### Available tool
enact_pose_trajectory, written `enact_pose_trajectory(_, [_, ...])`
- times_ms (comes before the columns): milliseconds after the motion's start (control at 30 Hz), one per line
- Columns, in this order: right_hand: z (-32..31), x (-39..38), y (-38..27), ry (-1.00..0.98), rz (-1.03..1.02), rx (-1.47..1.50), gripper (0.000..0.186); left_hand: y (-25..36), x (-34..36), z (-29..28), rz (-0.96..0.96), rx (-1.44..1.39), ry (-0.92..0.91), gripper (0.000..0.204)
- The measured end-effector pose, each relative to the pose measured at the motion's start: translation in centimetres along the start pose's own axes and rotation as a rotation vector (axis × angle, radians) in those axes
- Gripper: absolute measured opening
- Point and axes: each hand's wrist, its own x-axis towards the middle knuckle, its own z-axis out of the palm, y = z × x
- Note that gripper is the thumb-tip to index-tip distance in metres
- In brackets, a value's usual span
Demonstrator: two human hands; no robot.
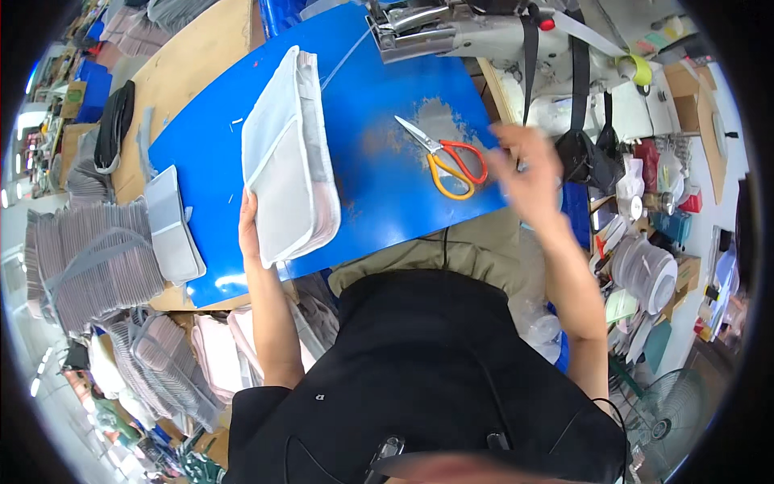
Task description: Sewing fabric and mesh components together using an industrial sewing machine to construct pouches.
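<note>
Centrally, a blue counter (395,214) with a worn patch carries the work. On its left half, a grey fabric pouch (286,153) with pale piping stands tilted, held at its near left edge by the left hand (249,219); those fingers pinch the edge, though partly hidden behind it. The right hand (528,169), blurred, hovers by the counter's right edge; whether its fingers are spread or pressed together cannot be told.

Between pouch and right hand lie scissors (435,148), blades slightly parted, one handle loop orange-red, the other yellow. A thin pale strip (348,58) runs from near the pouch's upper part toward a sewing machine (451,36), which overhangs the counter's far side. At left, a second grey piece (173,234) lies across the counter's edge, beside a tied stack (105,258) of similar pieces; a black bundle (115,125) rests beyond. To the right are a hanging black bag (582,153), a yellow tape roll (642,71), white spools (645,270) and a fan (663,423).
</note>
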Motion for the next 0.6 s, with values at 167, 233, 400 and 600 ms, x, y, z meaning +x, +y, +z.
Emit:
enact_pose_trajectory(167, [5.0, -1.9, 0.6, -0.375, 0.155, -0.086, 0.074, -0.8, -0.7, 0.8, -0.110, -0.211, -0.048, 0.059])
enact_pose_trajectory(233, [5.3, -1.3, 0.5, -0.451, 0.180, -0.086, 0.079, -1.2, -1.0, 0.5, -0.124, -0.244, -0.056, 0.059])
enact_pose_trajectory(400, [5.9, -1.7, 0.3, -0.683, 0.611, 0.751, 0.081, -1.3, -1.3, 0.7, -0.111, -0.253, -0.042, 0.057])
enact_pose_trajectory(600, [6.3, 1.7, -7.0, -0.594, 0.341, 0.604, 0.066, -0.9, -1.2, 1.9, -0.100, -0.259, -0.025, 0.056])
